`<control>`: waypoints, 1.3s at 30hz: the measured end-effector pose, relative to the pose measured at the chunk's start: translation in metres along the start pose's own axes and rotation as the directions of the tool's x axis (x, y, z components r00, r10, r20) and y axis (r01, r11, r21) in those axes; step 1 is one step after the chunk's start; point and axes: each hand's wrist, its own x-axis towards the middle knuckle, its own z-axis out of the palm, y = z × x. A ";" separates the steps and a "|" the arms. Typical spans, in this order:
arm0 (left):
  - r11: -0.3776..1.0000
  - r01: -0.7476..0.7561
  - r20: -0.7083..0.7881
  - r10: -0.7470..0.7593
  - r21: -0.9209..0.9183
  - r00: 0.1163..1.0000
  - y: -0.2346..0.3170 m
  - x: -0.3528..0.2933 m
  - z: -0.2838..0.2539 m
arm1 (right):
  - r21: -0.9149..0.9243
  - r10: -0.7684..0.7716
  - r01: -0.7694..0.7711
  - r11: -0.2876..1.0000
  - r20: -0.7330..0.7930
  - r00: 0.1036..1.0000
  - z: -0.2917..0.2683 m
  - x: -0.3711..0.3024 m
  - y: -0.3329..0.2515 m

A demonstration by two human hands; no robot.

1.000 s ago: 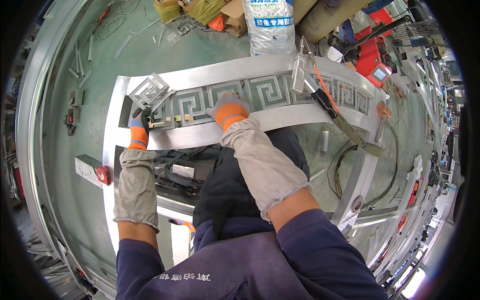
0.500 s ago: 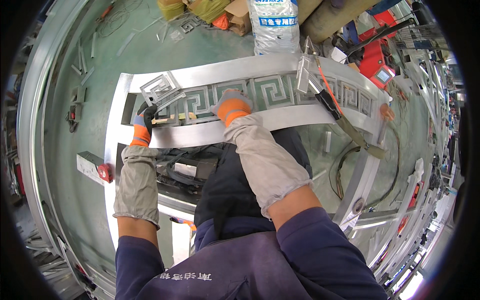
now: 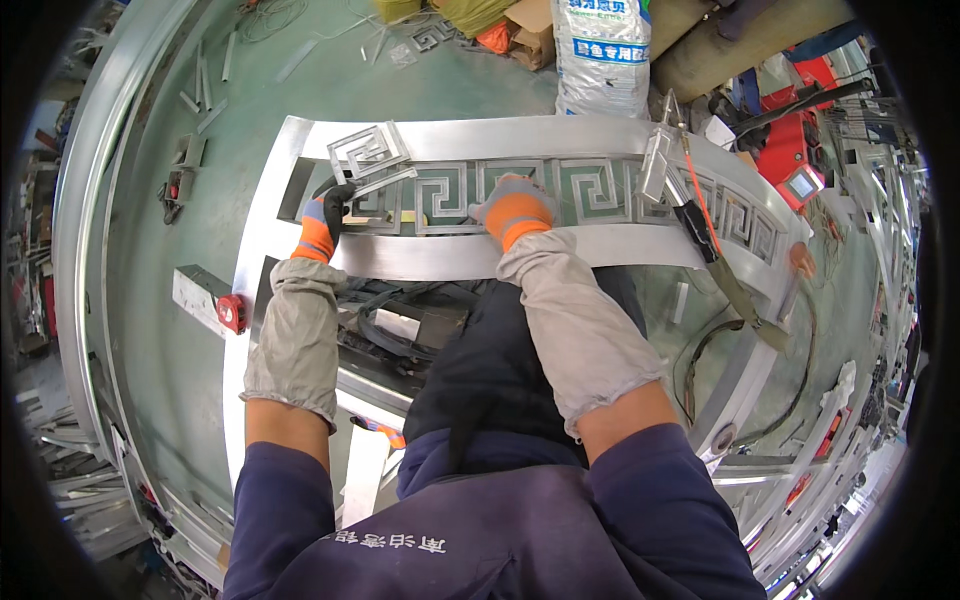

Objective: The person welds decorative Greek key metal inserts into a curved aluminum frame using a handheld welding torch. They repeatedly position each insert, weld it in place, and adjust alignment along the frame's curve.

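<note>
Touches with the left hand the near corner of a loose Greek-key square, just beyond that grip; cannot tell pinching from mere contact. Has it squarer to the aluminium frame than a second ago, though askew, so closer in line with the fret row. Curls the right hand over that row, without showing whether gripping

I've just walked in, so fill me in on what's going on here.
A person in gloves is working at a silver metal frame fitted with a row of fretwork panels. Their left hand is at the lower edge of a tilted fretwork piece; their right hand is at the row's middle. A tool with an orange tube lies across the frame's right side.
</note>
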 end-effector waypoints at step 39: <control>0.616 0.347 -0.378 -0.086 0.707 0.922 0.070 -0.062 -0.065 | 0.065 0.024 -0.016 0.998 -0.130 0.991 0.014 0.002 0.012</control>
